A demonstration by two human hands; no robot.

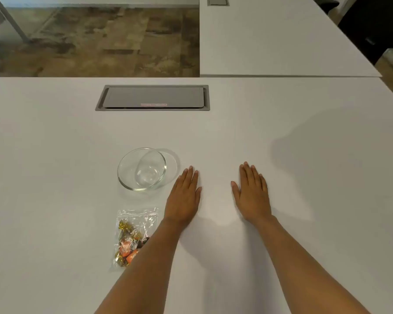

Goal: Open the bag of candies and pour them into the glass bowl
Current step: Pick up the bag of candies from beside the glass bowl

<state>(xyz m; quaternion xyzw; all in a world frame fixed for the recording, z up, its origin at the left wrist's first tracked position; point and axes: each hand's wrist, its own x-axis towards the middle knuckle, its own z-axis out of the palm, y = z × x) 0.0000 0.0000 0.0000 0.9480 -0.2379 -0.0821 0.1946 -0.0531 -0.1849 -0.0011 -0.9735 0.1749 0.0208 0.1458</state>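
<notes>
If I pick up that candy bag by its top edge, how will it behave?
The bag looks like thin clear plastic, so it will probably hang floppy. The wrapped candies sit at its near end and will likely slump together, weighting the bottom.

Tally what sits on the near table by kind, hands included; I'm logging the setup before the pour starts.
Glass bowl: 1, with nothing in it
Bag of candies: 1, partly under the left forearm
Cable hatch set in the table: 1
Hands: 2, left hand and right hand, both flat and holding nothing
Total: 5
</notes>
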